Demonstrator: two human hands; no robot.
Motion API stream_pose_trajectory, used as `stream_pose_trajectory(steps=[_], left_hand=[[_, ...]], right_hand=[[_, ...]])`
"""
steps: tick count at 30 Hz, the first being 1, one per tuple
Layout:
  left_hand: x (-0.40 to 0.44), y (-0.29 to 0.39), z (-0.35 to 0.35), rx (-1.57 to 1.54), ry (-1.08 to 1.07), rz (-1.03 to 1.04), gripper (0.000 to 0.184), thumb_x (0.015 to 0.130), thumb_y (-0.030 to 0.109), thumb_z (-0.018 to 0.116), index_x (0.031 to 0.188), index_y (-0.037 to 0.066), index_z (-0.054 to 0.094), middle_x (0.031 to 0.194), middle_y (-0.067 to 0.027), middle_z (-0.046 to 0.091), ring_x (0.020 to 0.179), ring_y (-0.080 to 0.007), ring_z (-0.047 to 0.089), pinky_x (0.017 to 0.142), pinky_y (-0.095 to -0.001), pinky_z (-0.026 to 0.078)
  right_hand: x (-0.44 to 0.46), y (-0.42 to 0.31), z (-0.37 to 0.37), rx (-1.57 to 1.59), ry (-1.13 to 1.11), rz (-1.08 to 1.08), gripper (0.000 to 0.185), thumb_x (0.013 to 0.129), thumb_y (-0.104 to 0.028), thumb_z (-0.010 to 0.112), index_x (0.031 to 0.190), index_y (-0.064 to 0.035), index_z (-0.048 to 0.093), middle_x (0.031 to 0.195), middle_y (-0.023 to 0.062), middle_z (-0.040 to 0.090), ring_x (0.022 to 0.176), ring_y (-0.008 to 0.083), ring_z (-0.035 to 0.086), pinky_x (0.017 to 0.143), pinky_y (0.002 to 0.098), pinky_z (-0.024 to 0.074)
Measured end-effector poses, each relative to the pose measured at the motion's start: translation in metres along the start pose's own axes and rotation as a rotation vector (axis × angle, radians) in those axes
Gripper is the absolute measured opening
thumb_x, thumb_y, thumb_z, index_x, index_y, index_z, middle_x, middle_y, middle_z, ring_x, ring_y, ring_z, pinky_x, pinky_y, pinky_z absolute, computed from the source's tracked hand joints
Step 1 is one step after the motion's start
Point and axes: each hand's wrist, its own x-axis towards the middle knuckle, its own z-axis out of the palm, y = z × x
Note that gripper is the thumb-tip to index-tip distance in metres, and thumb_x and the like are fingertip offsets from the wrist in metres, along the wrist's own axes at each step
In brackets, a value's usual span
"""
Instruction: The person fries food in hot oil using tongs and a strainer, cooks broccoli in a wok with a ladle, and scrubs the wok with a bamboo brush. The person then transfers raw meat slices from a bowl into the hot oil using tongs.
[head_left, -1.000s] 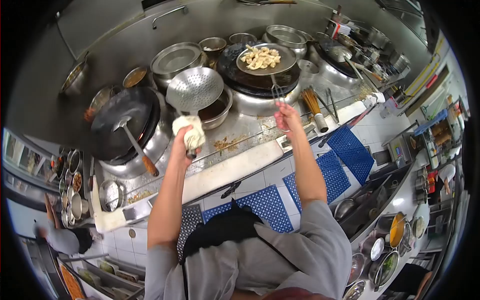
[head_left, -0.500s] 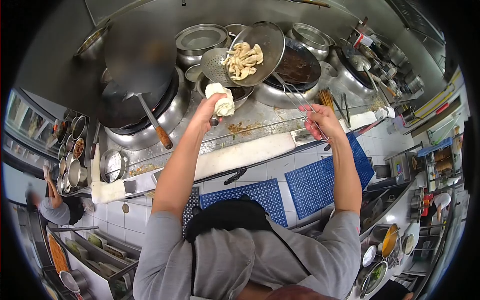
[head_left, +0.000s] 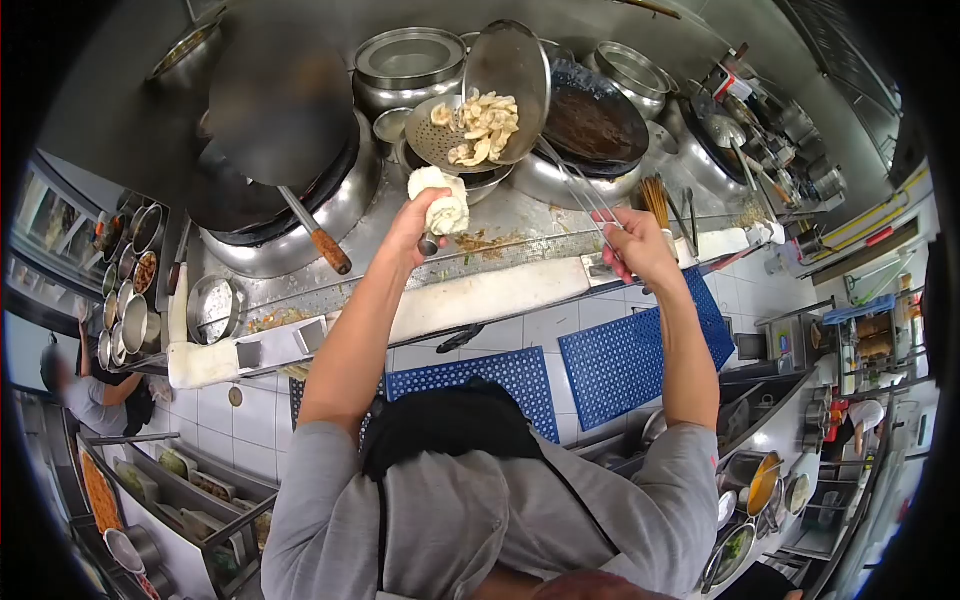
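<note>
My right hand [head_left: 640,245] is closed around the long wire handle of a round strainer [head_left: 512,65]. The strainer is tipped steeply toward the left. Pale cooked strips, like sliced meat, [head_left: 488,128] lie along its lower side and spill onto a perforated skimmer [head_left: 430,148]. A bunched white cloth [head_left: 446,210] is in my left hand [head_left: 410,228], and a dark handle end pokes out below it. That handle appears to belong to the skimmer. Beneath the skimmer is a pot [head_left: 490,185], mostly covered by it.
A dark wok [head_left: 595,115] stands right of the strainer. At left, another wok [head_left: 240,215] is partly behind a blurred round shape, with a wooden-handled tool [head_left: 328,250]. A bamboo brush [head_left: 655,195] stands near my right hand. White padding [head_left: 480,305] lines the stove's front edge.
The strainer has tipped further, its rim now steeper. The strips have slid down and left, with some now on the skimmer. Both hands keep their grip.
</note>
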Motion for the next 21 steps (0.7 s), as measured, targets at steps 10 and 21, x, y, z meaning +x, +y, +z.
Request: stream_pose_trajectory(steps=[10,21], left_hand=[[-0.006,-0.005,-0.007,-0.095,-0.019,-0.031,0.029,0.084,0.032,0.064,0.101,0.009,0.06,0.078,-0.0013,0.065,0.059,-0.0104,0.061,0.038,-0.0256,0.044],[-0.012,-0.002,-0.007,-0.166,0.011,-0.007,0.029,0.084,0.031,0.063,0.1,0.008,0.059,0.078,-0.0036,0.064,0.058,-0.0126,0.061,0.037,-0.0265,0.045]], right_hand=[[0.001,0.013,0.029,-0.234,0.077,-0.076,0.023,0.093,-0.012,0.053,0.109,-0.0052,0.067,0.056,0.0041,0.057,0.041,0.0076,0.05,0.041,0.027,0.0394],[0.002,0.024,0.045,-0.433,0.264,-0.302,0.02,0.086,-0.008,0.056,0.103,-0.0029,0.065,0.066,0.025,0.057,0.065,0.0429,0.06,0.06,0.0429,0.0464]])
